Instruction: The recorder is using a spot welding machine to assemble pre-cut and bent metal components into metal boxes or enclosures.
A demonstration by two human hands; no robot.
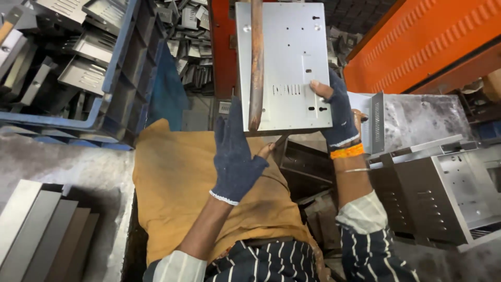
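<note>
Striped sleeves lead up to two gloved hands: a grey metal panel [292, 62], far centre, is clasped at its right edge by the right hand [339, 117]; its lower left corner is touched by the flat, open left hand [235, 154].

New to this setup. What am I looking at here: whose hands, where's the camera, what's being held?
There is one picture, shot from a camera worn on a person's head, looking down at their own two hands. No robot is involved. Both hands wear dark blue knit gloves. The right hand grips the right edge of a flat grey sheet-metal panel with punched holes and slots. The left hand is at the panel's lower left corner, beside a rusty bar that crosses in front of the panel. An orange cloth covers the lap. To the right sit bent metal housings; at upper left a blue crate holds more metal parts; flat metal strips lie at lower left.
</note>
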